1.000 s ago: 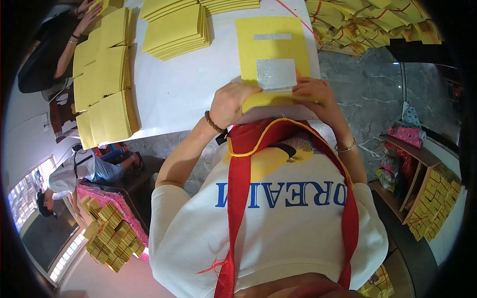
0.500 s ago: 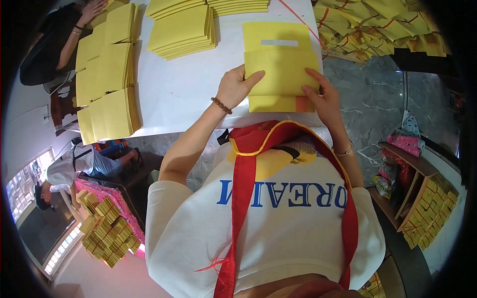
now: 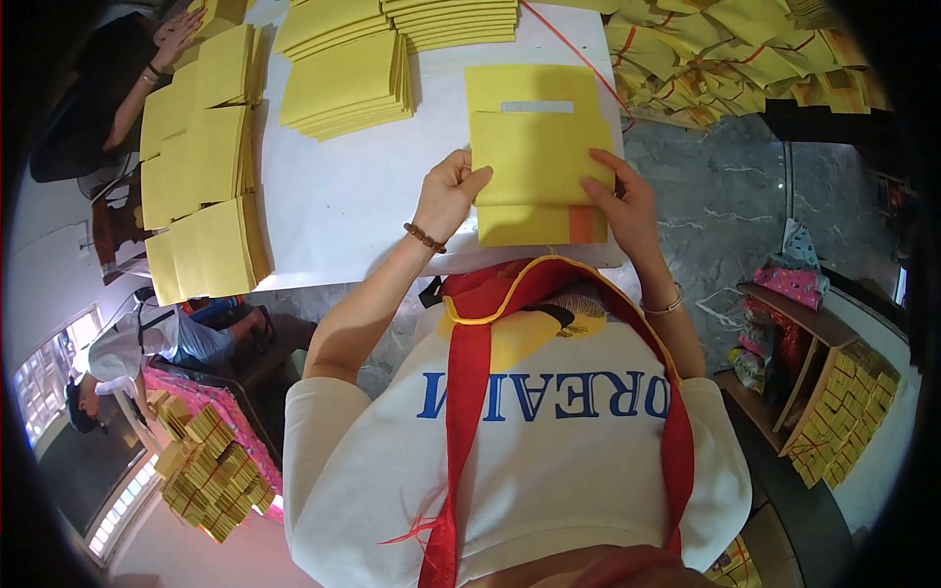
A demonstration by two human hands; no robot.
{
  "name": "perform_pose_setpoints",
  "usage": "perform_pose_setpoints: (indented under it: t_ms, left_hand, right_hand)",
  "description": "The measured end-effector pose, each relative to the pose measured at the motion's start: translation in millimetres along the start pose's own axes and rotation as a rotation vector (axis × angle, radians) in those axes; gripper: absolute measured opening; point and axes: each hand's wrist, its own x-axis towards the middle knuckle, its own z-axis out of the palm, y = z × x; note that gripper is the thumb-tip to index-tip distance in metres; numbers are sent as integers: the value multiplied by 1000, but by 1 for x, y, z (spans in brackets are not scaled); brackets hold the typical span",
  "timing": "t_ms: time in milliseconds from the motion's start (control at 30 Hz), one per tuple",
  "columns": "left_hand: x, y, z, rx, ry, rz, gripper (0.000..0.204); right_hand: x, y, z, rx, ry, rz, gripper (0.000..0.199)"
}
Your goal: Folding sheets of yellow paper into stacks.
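A folded piece of yellow paper (image 3: 544,162) lies at the near right of the white table (image 3: 343,206). A silvery strip shows near its far end and an orange patch at its near right corner. My left hand (image 3: 448,196) pinches its left edge, thumb on top and fingers curled in. At the right edge, my right hand (image 3: 624,201) grips with thumb and index finger. Whether it is one sheet or several layers, I cannot tell. Beyond and to the left stand stacks of folded yellow paper (image 3: 343,83).
More yellow stacks (image 3: 211,147) line the table's left side, beside another person's hand (image 3: 176,34). Tied yellow bundles (image 3: 706,54) fill the far right. A red cord (image 3: 578,54) crosses the table's right edge. A wooden shelf (image 3: 809,323) stands right; a seated person (image 3: 137,338) is left.
The whole view has shifted slightly, so everything sits a little lower and further left. Both hands keep their hold on the yellow paper; my left fingers look more tightly curled.
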Motion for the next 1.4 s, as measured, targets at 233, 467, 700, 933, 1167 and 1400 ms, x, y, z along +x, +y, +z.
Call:
perform_pose_setpoints:
  t_ms: [233, 467, 700, 933, 1167, 1400]
  left_hand:
    - [-6, 11, 9, 105, 106, 60, 55]
    - [0, 6, 3, 110, 76, 44, 61]
    - [-5, 35, 0, 400, 70, -4, 58]
    - [-3, 49, 27, 1250, 103, 781, 55]
    - [18, 22, 51, 1257, -75, 807, 63]
    - [21, 17, 52, 1302, -124, 721, 64]
  right_hand:
    - [3, 8, 4, 25, 56, 13, 37]
    - [7, 11, 9, -95, 119, -18, 36]
    - [10, 10, 6, -140, 100, 1, 37]
    - [11, 4, 6, -231, 83, 14, 38]
    - [10, 3, 7, -308, 98, -58, 34]
    - [-7, -24, 31, -1050, 245, -353, 46]
